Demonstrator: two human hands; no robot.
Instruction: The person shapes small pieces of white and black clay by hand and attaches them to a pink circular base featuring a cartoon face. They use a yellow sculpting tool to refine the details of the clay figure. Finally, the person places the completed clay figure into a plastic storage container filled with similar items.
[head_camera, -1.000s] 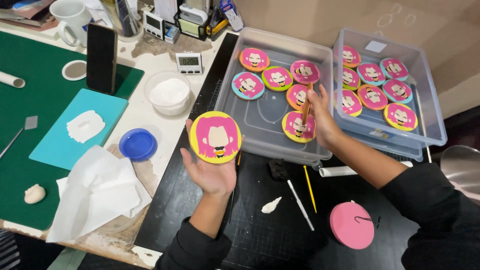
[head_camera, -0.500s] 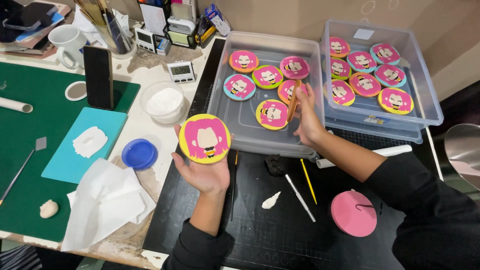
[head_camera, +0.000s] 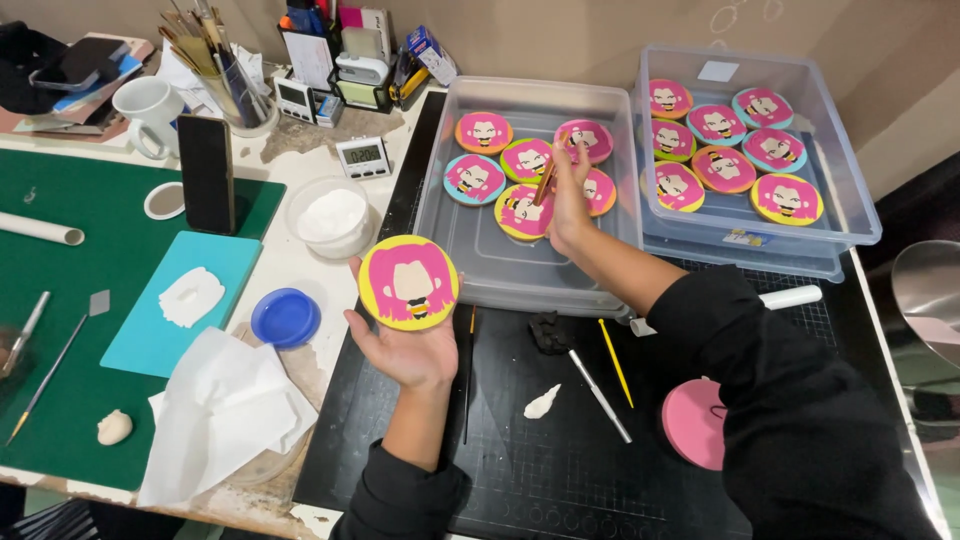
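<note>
Left hand (head_camera: 405, 345) open, palm up, yellow-rimmed round cookie (head_camera: 408, 283) with pink-haired face resting on fingertips, tilted toward camera, face upright, just left of clear tray's (head_camera: 520, 275) near-left corner. Right hand (head_camera: 567, 200) reaches far into tray, pinching thin orange stick (head_camera: 545, 182); stick slants near-left to far-right, tip over decorated cookies (head_camera: 525, 170) at tray's far end. Near half of tray bare. Second tub (head_camera: 850, 215) of cookies to right, walls touching. Black cutting mat (head_camera: 540, 470) near, scattered tools; blue lid (head_camera: 285, 316) left of cookie.
</note>
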